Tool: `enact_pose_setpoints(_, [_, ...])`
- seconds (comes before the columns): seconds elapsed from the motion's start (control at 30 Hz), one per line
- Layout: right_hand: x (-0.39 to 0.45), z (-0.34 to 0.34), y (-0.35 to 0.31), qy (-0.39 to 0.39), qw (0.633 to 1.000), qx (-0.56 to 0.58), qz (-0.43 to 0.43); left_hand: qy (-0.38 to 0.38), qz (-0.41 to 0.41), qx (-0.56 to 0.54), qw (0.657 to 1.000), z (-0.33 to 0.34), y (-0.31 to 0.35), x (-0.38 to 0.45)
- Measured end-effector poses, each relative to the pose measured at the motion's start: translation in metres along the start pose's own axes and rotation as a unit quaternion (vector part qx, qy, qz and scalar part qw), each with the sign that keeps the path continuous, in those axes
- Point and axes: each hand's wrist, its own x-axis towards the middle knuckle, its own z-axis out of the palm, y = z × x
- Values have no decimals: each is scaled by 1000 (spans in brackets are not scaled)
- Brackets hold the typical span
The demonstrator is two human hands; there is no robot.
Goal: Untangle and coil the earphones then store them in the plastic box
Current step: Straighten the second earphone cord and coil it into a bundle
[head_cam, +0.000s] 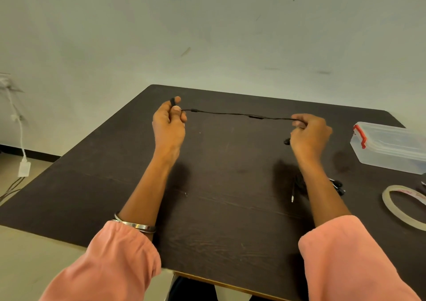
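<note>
A black earphone cable (232,113) is stretched taut above the dark table (219,220) between my two hands. My left hand (169,125) pinches one end, with a loop of cable over the index fingertip. My right hand (309,132) grips the other end, and an earbud (287,141) hangs just below it. An inline remote (255,117) sits on the cable near my right hand. The clear plastic box (389,148) with red latches stands closed at the table's right edge.
More black earphones (337,186) and a jack plug (292,198) lie on the table under my right forearm. A tape roll (391,205) lies at the right front. White cables hang on the wall at far left.
</note>
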Motion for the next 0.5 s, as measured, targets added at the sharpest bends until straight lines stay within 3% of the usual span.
enact_pose_setpoints(0.1, [-4, 4, -5, -114, 979, -149, -77, -20, 10, 11, 1000, 2, 0, -3])
enact_pose_setpoints(0.17, [-8, 4, -14, -244, 922, -262, -149, -49, 29, 41, 998, 6, -1, -6])
enact_pose_setpoints(0.23, [-16, 4, -23, -339, 861, -294, -239, -68, 41, 60, 995, 9, -2, -8])
enact_pose_setpoints(0.3, [-29, 5, -33, -388, 844, -231, -290, -80, 50, 66, 993, 10, -1, -8])
enact_pose_setpoints(0.37, [-43, 11, -44, -394, 858, -118, -308, -95, 73, 69, 990, 10, 0, -9])
enact_pose_setpoints(0.5, [-63, 26, -59, -415, 873, 78, -242, -119, 100, 66, 986, 11, 1, -11])
